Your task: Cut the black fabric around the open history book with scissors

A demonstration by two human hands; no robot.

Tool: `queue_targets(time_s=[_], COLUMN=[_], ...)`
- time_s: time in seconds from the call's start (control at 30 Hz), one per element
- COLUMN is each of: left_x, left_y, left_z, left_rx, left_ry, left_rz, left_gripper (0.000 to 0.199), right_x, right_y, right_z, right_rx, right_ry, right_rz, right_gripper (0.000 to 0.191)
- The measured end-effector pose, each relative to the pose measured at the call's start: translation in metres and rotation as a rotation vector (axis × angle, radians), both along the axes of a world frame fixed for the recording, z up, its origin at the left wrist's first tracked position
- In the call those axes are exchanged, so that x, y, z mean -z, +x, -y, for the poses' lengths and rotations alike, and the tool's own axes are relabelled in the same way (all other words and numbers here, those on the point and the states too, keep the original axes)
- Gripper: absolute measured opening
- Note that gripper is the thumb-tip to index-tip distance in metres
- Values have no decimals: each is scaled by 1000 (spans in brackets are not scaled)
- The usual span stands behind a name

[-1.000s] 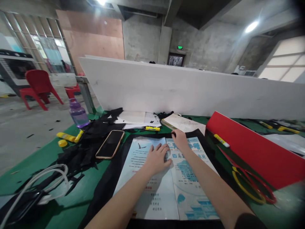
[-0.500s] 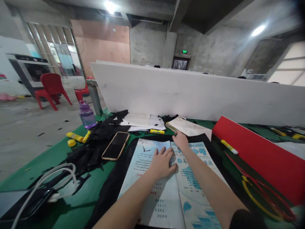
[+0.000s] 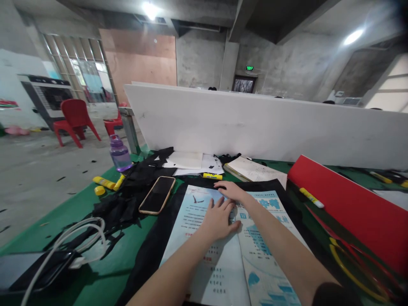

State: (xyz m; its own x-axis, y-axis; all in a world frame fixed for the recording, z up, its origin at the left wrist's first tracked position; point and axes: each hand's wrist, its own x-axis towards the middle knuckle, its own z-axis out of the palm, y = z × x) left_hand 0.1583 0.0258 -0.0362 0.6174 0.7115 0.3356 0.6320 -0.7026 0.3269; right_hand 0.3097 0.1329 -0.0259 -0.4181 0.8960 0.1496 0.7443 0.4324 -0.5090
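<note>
A printed blue-and-white booklet cover [image 3: 204,272] lies spread out flat, its fold running down the middle, on a larger black sheet [image 3: 149,246]. My left hand [image 3: 219,219] rests on it near the fold, fingers spread and palm down. Just beyond, my right hand [image 3: 234,192] lies across the cover's top part, fingers stretched toward the left near the upper edge. It holds nothing that I can see. A yellow glue stick [image 3: 212,176] lies past the black sheet, close to my right fingertips.
On the green table [image 3: 105,280] are a phone [image 3: 157,195], black scraps [image 3: 127,195], a purple bottle [image 3: 120,155] and a white cable [image 3: 95,225]. Rightward lie a red folded board [image 3: 344,212], another glue stick [image 3: 311,198] and scissors [image 3: 353,263]. A white panel [image 3: 255,127] stands behind.
My right hand has moved left along the top of the cover, past the fold, and its fingers have stretched out. My left hand stays in place on the cover. The view has shifted slightly.
</note>
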Motion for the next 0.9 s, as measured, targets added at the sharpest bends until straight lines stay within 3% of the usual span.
queue_targets(time_s=[0.33, 0.9], left_x=[-5, 8], left_y=[-5, -5], left_z=[-8, -21], left_rx=[73, 31], left_ry=[-213, -194], left_rz=[-81, -90], left_gripper=[96, 95], right_x=[-14, -4], right_y=[6, -3], right_z=[-14, -29], right_rx=[-102, -80], right_ry=[-121, -94], right_rz=[159, 257], right_gripper=[54, 45])
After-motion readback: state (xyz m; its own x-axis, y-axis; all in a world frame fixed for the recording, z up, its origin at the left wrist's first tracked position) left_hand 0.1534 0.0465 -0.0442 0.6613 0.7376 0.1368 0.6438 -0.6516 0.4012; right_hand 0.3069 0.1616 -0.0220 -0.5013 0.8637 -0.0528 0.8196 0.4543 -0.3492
